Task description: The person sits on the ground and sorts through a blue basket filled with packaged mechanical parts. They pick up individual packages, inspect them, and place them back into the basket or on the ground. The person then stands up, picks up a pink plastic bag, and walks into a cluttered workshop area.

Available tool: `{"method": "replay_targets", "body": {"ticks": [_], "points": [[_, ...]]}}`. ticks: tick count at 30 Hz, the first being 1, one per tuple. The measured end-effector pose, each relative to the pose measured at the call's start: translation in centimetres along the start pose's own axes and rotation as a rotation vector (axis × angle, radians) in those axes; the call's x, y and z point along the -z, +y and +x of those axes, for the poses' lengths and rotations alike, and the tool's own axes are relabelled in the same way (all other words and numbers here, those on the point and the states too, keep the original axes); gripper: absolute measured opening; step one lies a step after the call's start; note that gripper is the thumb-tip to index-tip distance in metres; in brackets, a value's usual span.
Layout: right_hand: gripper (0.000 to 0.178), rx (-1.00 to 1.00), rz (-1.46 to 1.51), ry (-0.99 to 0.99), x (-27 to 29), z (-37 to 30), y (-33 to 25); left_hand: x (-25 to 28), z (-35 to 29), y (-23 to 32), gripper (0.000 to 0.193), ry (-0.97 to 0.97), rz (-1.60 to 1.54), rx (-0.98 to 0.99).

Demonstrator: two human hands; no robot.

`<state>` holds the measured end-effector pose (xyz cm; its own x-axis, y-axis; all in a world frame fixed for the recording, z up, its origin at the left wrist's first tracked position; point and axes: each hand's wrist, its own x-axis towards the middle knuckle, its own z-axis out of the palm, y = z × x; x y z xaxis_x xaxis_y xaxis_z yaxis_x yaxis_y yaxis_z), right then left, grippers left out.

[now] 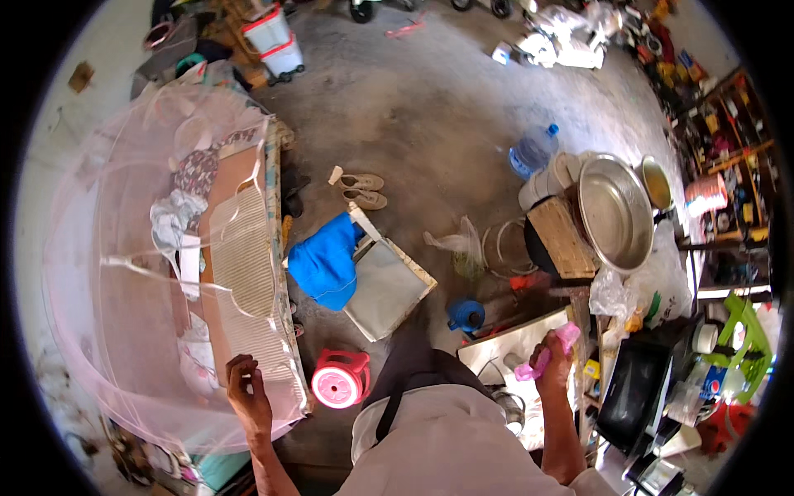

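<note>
A bunched pink cloth (567, 334) is in my right hand (554, 364), with its ends sticking out above and to the left of the fist. That hand is over a light-topped low table (488, 354), where metal pots (510, 407) stand close to my body. On the other side, my left hand (248, 390) hangs with loosely curled fingers and holds nothing. It is in front of the pink mosquito net (149, 413) over a bed. Beside the bed is a red stool (341, 379) with a round pink and white seat.
Ahead stands a chair with a grey seat (385, 285) and a blue cloth (327, 260) draped over it. Shoes (364, 198) lie beyond. To the right are a blue thermos-like jug (466, 315), a large metal basin (616, 213), a water bottle (533, 150) and a black tray (635, 388).
</note>
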<state>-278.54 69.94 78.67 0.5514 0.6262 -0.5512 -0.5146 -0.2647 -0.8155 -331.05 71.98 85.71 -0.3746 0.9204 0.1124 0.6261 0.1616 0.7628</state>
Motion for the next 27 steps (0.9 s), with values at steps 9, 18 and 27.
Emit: {"method": "replay_targets", "body": {"ticks": [9,18,27], "points": [[0.029,0.179,0.191,0.287,1.9,-3.2,-2.1,-15.0,13.6,10.8,0.019,-0.340,-0.121,-0.212],[0.026,0.301,0.197,0.134,-11.6,9.7,-11.3,-20.6,26.2,11.5,0.016,-0.242,-0.104,-0.219],[0.034,0.401,0.079,-0.051,-26.4,22.1,-22.2,-30.0,39.8,16.4,0.019,-0.221,-0.231,0.228]]}}
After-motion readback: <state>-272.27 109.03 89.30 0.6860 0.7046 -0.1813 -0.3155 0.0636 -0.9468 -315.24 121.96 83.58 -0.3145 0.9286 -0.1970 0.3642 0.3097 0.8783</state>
